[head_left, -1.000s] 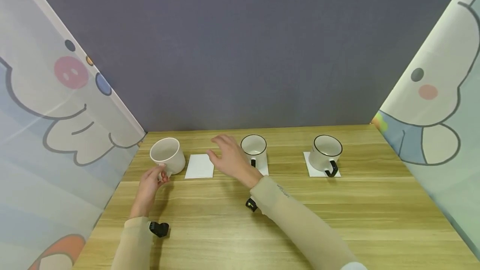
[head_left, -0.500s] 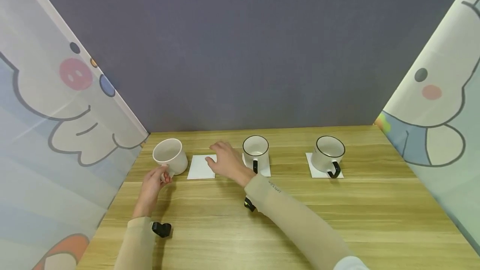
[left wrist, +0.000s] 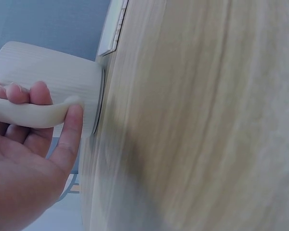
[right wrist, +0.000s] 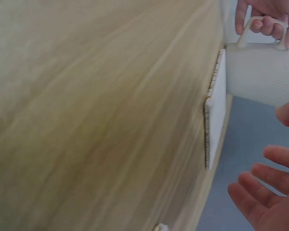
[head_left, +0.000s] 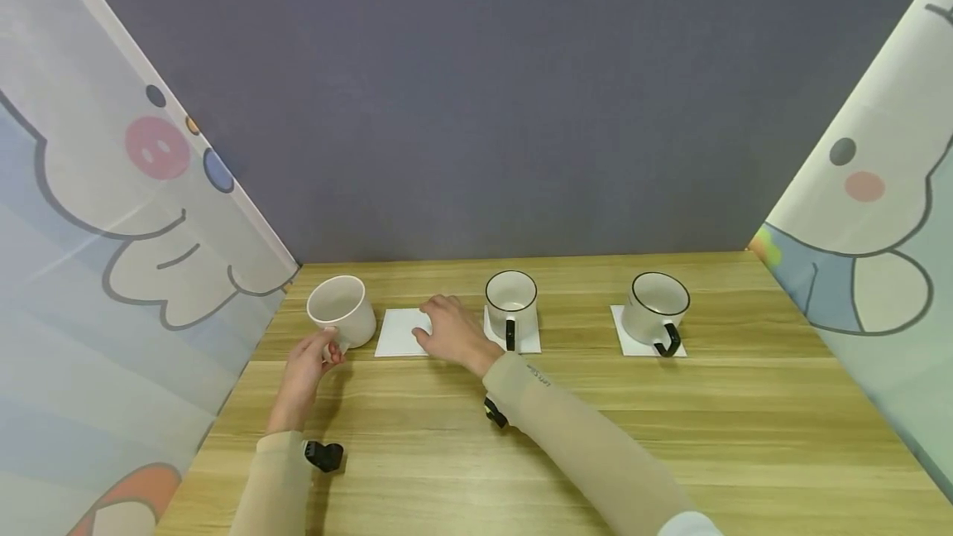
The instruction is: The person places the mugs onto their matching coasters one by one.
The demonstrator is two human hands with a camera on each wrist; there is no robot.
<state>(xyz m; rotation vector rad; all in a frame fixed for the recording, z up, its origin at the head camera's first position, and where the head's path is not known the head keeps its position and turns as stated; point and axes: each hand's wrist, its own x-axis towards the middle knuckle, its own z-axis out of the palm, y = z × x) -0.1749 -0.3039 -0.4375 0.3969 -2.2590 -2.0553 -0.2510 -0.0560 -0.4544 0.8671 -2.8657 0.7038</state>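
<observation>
My left hand [head_left: 305,366] has its fingers curled round the handle [left wrist: 33,113] of a plain white mug [head_left: 350,317] with faint ribbing. The mug stands upright at the table's left; whether its base touches the wood I cannot tell. To its right lies a white square coaster [head_left: 398,331] with a notched edge, seen side-on in the right wrist view. My right hand [head_left: 454,333] hovers over this coaster's right part, fingers spread and loosely bent, holding nothing. Part of the coaster is hidden beneath it.
Two white mugs with black rims and black handles, a middle mug [head_left: 514,304] and a right mug [head_left: 655,308], stand on white coasters. A grey panel [head_left: 476,106] closes off the wooden table [head_left: 417,453] behind. Cartoon-printed sheets flank both sides.
My right hand has come down and slightly left, nearer the coaster. My left hand stays on the mug's handle. The head view has shifted a little.
</observation>
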